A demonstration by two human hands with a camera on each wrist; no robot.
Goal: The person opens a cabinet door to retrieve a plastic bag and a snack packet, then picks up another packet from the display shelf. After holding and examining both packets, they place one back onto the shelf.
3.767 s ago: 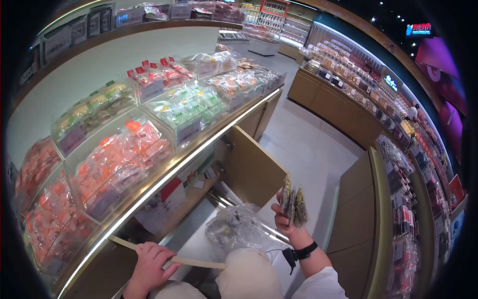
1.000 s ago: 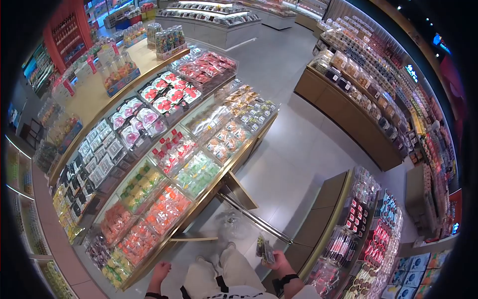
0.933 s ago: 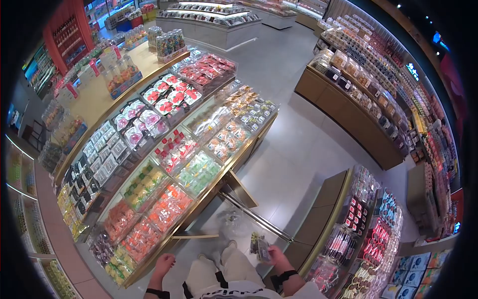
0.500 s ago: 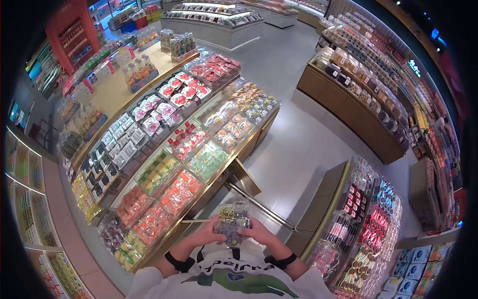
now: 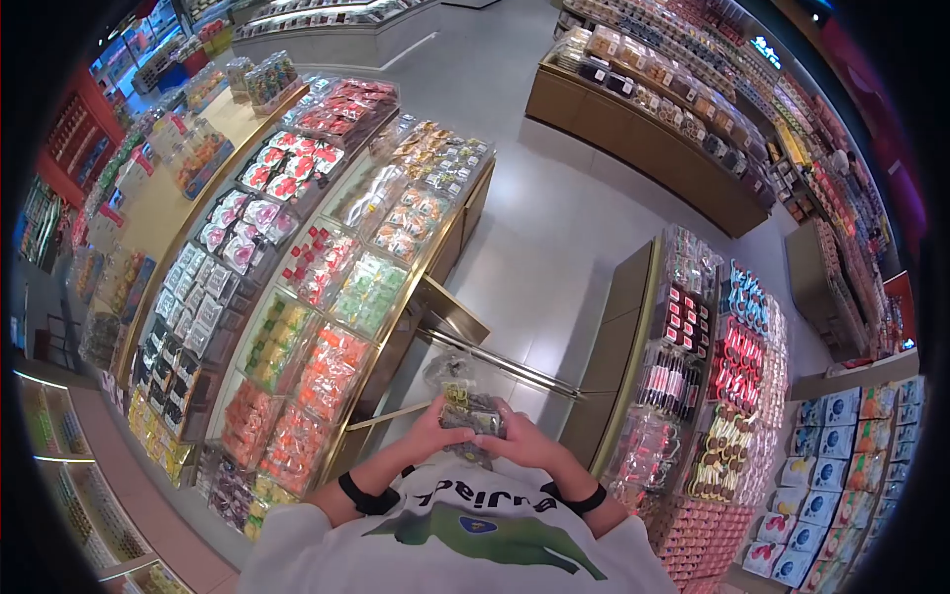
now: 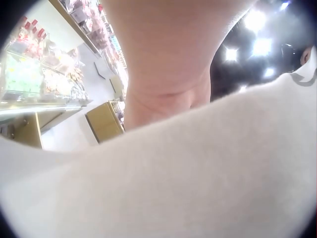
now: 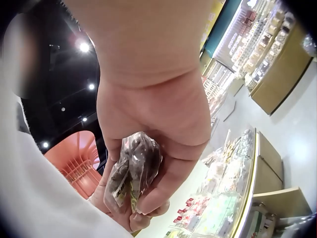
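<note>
Both hands meet in front of the person's shirt in the head view, around a few small clear snack packets [image 5: 471, 417] with dark contents and yellow-green print. My left hand [image 5: 436, 434] grips the packets from the left, thumb lying over them. From the other side my right hand [image 5: 522, 443] grips them too. The right wrist view shows the crinkled packets [image 7: 136, 166] between the thumb and fingers of the right hand [image 7: 153, 114]. In the left wrist view only the bare wrist [image 6: 163, 74] shows; white cloth [image 6: 163, 183] hides the hand.
A larger clear plastic bag [image 5: 450, 369] lies low beyond the hands, beside a metal rail [image 5: 505, 364]. Two cabinet doors, one door [image 5: 453, 307] farther off, stand open under the left candy display [image 5: 332, 371]. Another display [image 5: 683, 346] stands at right.
The person has risen from bending at the open cabinet. The left hand let go of the door and came to the packets, which the right hand brought in front of the body. The head view has shifted.
</note>
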